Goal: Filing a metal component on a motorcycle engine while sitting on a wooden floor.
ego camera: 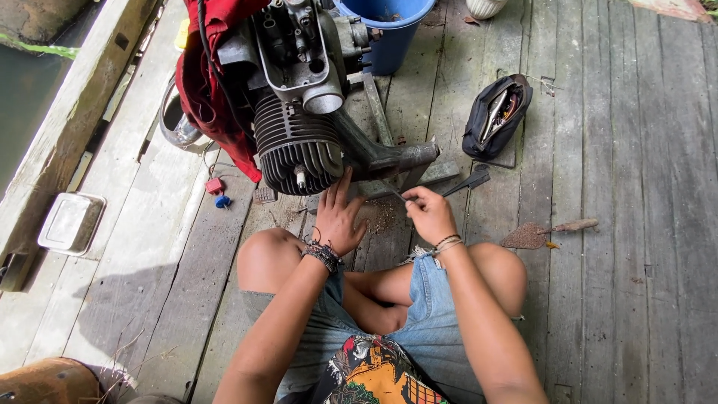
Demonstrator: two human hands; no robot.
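A: Status of hands?
B: Left hand [339, 217], fingers spread and released, rests below the engine [299, 112] at frame centre. Right hand [428, 213] is clenched around a thin tool [456, 187].
A: Pouches?
B: Black oblong tool pouch [495, 116], upper right, on the floor [636, 224].

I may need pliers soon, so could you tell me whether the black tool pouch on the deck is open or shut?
Open: the black tool pouch gapes along its top, showing metal tool handles inside.
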